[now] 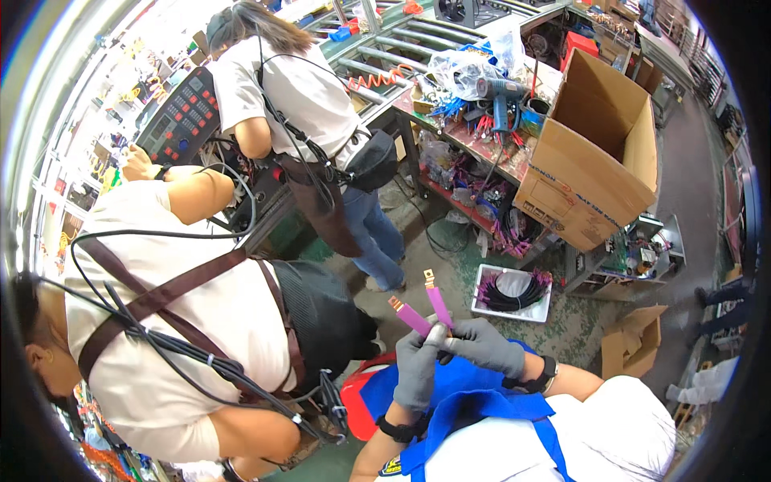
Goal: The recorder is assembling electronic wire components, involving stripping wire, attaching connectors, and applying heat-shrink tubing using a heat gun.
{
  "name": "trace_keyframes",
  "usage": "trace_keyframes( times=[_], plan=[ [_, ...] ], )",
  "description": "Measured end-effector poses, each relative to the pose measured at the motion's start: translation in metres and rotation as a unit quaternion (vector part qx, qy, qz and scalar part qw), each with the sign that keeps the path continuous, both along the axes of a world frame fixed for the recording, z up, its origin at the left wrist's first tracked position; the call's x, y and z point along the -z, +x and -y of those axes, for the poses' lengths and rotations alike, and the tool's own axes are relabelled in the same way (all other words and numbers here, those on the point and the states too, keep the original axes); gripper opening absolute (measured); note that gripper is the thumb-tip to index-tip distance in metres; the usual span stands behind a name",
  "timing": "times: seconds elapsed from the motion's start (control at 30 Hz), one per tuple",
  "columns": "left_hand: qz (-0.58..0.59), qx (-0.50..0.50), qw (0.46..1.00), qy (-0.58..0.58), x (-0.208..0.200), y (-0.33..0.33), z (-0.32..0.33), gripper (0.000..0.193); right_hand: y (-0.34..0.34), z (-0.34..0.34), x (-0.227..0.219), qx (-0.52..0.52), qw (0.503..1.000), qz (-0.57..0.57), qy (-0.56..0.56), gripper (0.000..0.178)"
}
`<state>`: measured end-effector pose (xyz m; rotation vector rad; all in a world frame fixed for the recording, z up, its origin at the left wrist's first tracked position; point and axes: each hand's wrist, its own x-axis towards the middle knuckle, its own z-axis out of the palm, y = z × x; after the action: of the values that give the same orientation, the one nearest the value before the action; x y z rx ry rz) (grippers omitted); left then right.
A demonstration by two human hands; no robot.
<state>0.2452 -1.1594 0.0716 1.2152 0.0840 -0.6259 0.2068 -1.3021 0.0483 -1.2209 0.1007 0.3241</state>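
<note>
Two short purple-sleeved strips with bare copper-coloured ends are held up in front of me. The left purple strip [414,320] leans to the left, and its pinched lower end is by my left hand [414,369]. Beside it the other purple strip [438,306] stands more upright, its lower end between the fingers of my right hand [486,348]. Both hands wear grey gloves and meet at the thumbs, fingers closed. The strips' lower ends are hidden by the gloves. The upper tips are apart from each other.
A white tray [511,318] of dark cables with purple ends sits on the floor. Beyond it stand a cluttered workbench [514,165] with a heat gun [499,103] and a large cardboard box [582,193]. Two people [177,321] work at left; a smaller box [634,341] lies right.
</note>
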Motion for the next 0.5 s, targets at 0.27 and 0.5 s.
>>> trace_keyframes(
  times=[0.27,0.5],
  plan=[
    [0.01,-0.06,0.997,-0.042,-0.005,0.08,0.011,0.027,0.084,0.008,-0.019,0.004,0.999,-0.024,0.042,0.033],
    [-0.003,-0.163,0.987,-0.006,-0.007,0.105,0.015,0.026,0.133,0.014,-0.009,-0.094,0.993,-0.02,0.072,0.028]
  ],
)
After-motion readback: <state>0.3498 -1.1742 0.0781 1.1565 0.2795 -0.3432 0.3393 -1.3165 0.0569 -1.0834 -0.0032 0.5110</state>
